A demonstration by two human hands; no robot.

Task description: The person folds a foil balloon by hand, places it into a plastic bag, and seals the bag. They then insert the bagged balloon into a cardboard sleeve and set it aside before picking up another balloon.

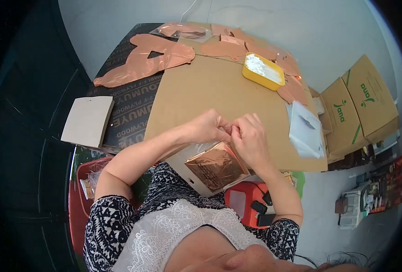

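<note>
Both hands are bunched together right at the near edge of the cardboard sheet (pixel 210 95). The left hand (pixel 208 127) and right hand (pixel 251 138) meet fingertip to fingertip, each pinched tight on the top edge of a clear packet (pixel 212 165) with folded copper foil inside. The packet hangs from that pinch, tilted, over the person's lap and just off the cardboard's near edge.

Room-wise: the middle of the cardboard, just beyond the hands, is bare, so that's the open patch. Its far side is crowded, with a yellow tray (pixel 263 71) of white bits at the far right and flat copper foil balloons (pixel 144 59) spread along the far edge and spilling left onto the dark plywood board (pixel 133 113). A stack of clear bags (pixel 305 129) sits at the right edge, near the right hand. A small grey card (pixel 87 121) overhangs the plywood's left edge. Cardboard boxes (pixel 360 106) stand well off to the right, beyond the table.
</note>
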